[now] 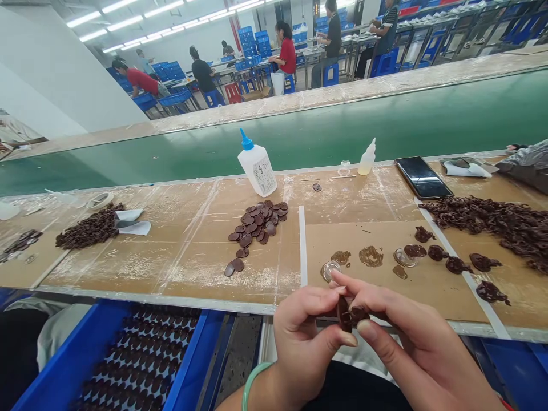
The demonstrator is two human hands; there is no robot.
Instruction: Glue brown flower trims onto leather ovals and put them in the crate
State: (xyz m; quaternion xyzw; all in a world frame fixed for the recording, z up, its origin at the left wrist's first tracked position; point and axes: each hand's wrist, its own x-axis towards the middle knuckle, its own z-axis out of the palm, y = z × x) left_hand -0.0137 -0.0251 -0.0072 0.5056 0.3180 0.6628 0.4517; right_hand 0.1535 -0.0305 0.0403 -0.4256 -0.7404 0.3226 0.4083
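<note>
My left hand [303,337] and my right hand [406,337] meet over the near edge of the bench, both pinching a dark brown moulded piece [349,315] between finger and thumb. Its shape is partly hidden by my fingers. Just beyond my fingertips lies a cardboard sheet [385,279] smeared with brown residue, with irregular dark brown blobs [436,253] and small clear round lids [330,271] on it. To the left of my hands sits a heap of flat dark brown discs [257,222].
A white glue bottle with a blue cap [257,164], a small dropper bottle [367,158] and a phone [423,177] stand at the bench's back. Dark scrap piles [483,225] lie on both sides. A blue crate [128,359] holds discs below left. A green conveyor belt [299,131] runs behind; co-workers sit beyond.
</note>
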